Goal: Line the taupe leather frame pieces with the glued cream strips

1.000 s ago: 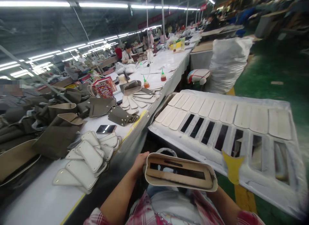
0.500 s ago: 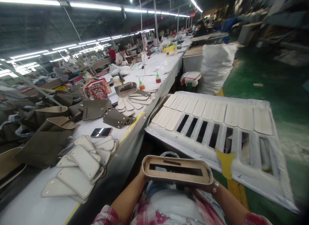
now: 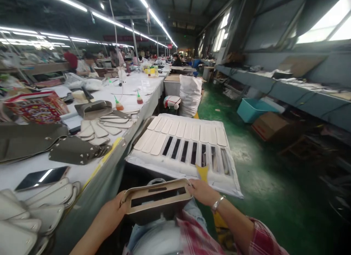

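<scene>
Low in front of my body I hold a dark bag body (image 3: 159,211) with a beige inner face and a long slot through it. My left hand (image 3: 113,209) is closed round its left end. At the opposite end, the fingers of my right hand (image 3: 199,191) grip the upper corner. Just beyond lies a white-covered board (image 3: 175,169) with a row of slots, some bare and others topped by pale strips (image 3: 189,130). White riveted panels (image 3: 52,194) are piled on the table to the left, near a phone (image 3: 42,177) and dark riveted panels (image 3: 74,149).
The long white table (image 3: 148,85) runs away on my left, carrying two red-tipped glue bottles (image 3: 119,104) and a patterned red bag (image 3: 35,107). A white sack (image 3: 190,94) stands beyond the board. On the right are a turquoise bin (image 3: 255,109) and a cardboard box (image 3: 274,125).
The view has swung right and levelled, bringing in the right wall and bench. My right hand has come up to the bag body's upper corner, and the bag body now tilts, right end higher.
</scene>
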A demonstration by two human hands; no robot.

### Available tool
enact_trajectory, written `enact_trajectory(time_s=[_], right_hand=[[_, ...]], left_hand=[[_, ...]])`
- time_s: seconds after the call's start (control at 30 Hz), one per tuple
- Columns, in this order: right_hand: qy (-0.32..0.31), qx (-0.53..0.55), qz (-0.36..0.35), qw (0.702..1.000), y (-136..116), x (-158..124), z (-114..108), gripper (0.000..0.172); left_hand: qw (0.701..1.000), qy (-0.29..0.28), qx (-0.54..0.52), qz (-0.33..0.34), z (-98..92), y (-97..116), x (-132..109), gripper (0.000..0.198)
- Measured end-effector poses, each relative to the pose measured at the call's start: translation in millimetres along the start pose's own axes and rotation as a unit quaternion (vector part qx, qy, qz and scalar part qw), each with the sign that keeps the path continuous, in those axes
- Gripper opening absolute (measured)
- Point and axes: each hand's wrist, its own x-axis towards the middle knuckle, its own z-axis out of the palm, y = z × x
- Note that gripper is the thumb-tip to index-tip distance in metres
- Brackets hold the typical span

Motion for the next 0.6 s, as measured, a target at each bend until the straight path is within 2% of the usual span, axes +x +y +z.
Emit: enact_trajectory(time_s=[0.1, 0.27, 0.43, 0.53, 0.6], right_hand=[[-0.01, -0.007, -0.002, 1.0, -5.0, 5.8, 8.5, 0.023], [0.017, -0.05, 0.044, 0.998, -9.5, 5.8, 15.2, 0.026], [-0.033, 0.045, 0.018, 0.998, 0.1, 10.1, 11.9, 0.037], [-0.04, 0.057, 0.019, 0.997, 5.6, 13.0, 13.3, 0.047], [-0.031, 0.046, 0.03, 0.998, 7.4, 14.2, 16.7, 0.047]], left_hand=[[1.0, -0.009, -0.008, 0.014, 2.3, -0.9, 6.2, 0.038], [0.998, 0.032, -0.051, 0.0, 8.1, -6.8, 5.5, 0.046], [0.986, 0.042, -0.161, 0.017, 10.4, -8.7, 2.9, 0.039], [0.983, 0.053, -0.175, -0.017, 10.1, -10.3, -0.3, 0.046], [0.984, 0.054, -0.169, -0.028, 9.8, -11.0, -2.0, 0.05]])
